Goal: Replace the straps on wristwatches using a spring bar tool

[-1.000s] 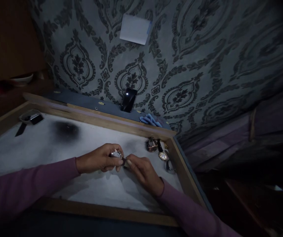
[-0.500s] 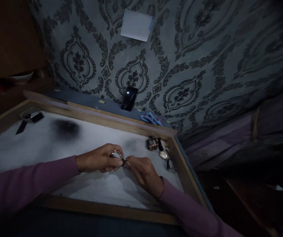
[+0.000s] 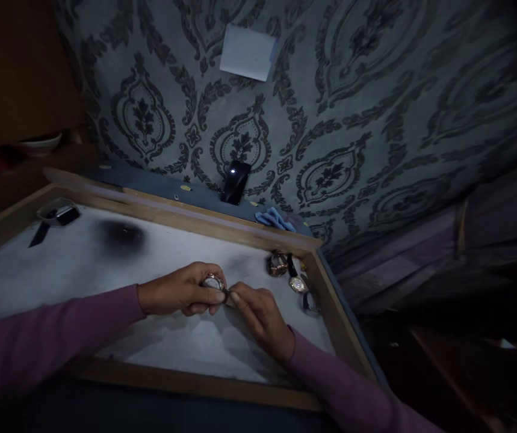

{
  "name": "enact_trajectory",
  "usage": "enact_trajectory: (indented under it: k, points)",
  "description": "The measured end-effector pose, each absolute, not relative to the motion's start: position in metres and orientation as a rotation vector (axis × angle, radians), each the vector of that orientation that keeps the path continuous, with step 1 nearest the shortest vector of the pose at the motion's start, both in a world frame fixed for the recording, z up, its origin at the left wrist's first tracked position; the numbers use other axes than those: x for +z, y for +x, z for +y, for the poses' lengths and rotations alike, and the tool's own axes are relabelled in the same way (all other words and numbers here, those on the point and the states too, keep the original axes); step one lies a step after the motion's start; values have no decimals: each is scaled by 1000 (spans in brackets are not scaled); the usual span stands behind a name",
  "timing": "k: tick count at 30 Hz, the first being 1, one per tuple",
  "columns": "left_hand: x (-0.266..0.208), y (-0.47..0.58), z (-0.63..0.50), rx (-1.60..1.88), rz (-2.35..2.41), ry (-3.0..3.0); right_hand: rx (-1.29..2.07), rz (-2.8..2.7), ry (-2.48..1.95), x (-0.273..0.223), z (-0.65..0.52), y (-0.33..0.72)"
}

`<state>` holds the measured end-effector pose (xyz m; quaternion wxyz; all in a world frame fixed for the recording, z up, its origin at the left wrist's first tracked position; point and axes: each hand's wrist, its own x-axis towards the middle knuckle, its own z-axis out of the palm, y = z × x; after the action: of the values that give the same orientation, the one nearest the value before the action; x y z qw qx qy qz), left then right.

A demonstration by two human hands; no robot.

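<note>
Left hand [image 3: 181,291] pinches a wristwatch [image 3: 213,282] at tray [image 3: 186,380] centre. Right hand [image 3: 260,314], at its 3 o'clock, nips the watch's edge with fingertips [image 3: 235,296] pressed together. Best practice: brace both wrists low, grip steady, turn gently.

Most of the watch [image 3: 213,281] is hidden inside the left hand [image 3: 181,291], and its strap cannot be seen. The right hand [image 3: 260,314] covers whatever its fingertips pinch at the watch's 3 o'clock side. Both sleeves are cut off by the picture's lower edge.
</note>
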<state>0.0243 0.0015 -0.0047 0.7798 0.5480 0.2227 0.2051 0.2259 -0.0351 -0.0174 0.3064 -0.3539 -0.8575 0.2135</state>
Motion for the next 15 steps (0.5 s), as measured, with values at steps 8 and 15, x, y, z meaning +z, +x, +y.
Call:
enact_trajectory:
  k: [8, 15]
  points:
    - [4, 21, 2, 412, 580, 1428, 693, -2221, -984, -18, -34, 225]
    - [1, 19, 3, 388, 610, 1479, 556, -2343, -974, -17, -34, 227]
